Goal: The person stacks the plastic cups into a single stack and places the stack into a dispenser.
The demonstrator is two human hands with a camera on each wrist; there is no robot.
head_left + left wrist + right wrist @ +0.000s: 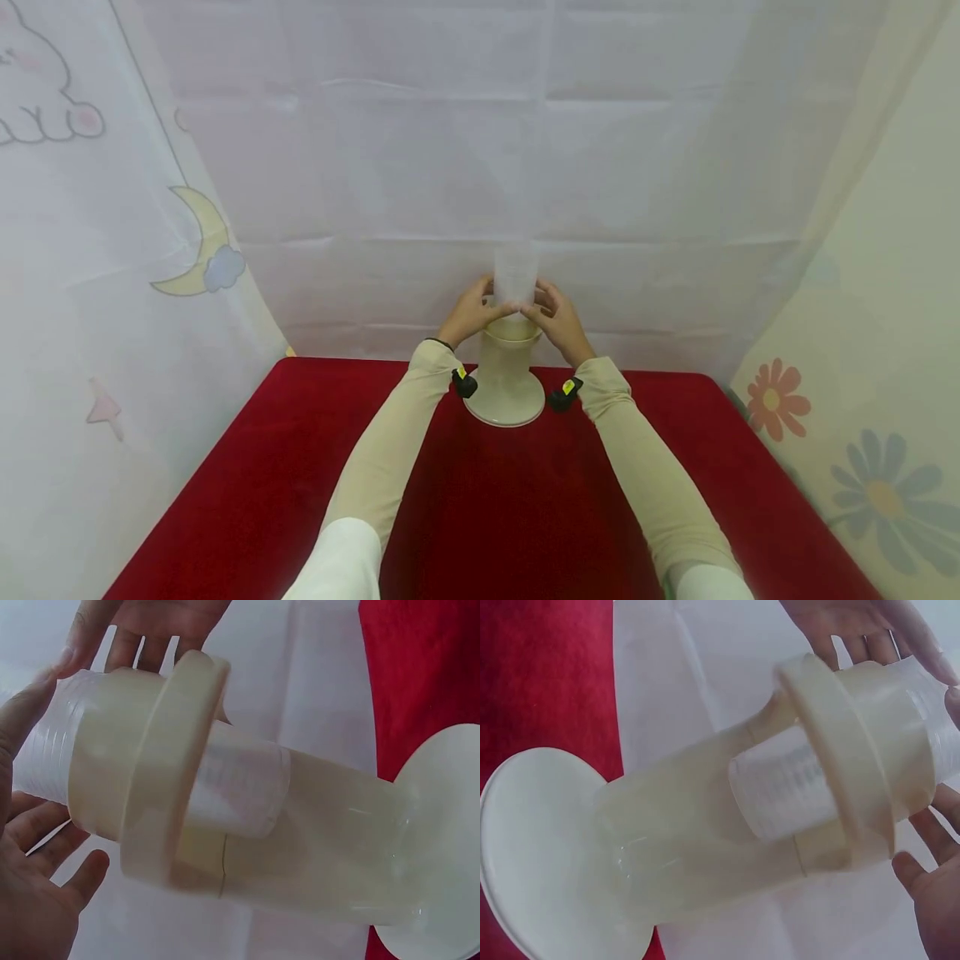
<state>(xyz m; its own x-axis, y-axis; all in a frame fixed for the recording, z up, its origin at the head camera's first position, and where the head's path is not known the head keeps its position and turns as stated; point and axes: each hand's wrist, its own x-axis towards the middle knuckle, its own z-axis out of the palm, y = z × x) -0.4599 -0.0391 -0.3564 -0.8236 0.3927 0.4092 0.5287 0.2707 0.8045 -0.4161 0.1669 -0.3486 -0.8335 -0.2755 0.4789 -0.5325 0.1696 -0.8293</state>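
A cream cup dispenser [504, 362] stands upright, its wide round base on the table. Its raised collar [154, 772] encircles a stack of clear ribbed plastic cups [516, 279]; the stack's lower end [784, 784] shows below the collar in both wrist views. My left hand [476, 310] grips the stack from the left, just above the collar, with the thumb across the front. From the right, my right hand [558, 321] holds the same stack, fingers curved around it. Both thumbs come together at the front of the stack. The far sides of the fingers are partly hidden.
A red cloth-covered table [480, 500] bears the dispenser near its far edge. Close behind hangs a creased white sheet [420, 167], with printed sheets at the left and right. Small black wrist cameras [464, 382] sit near the dispenser's base on either side.
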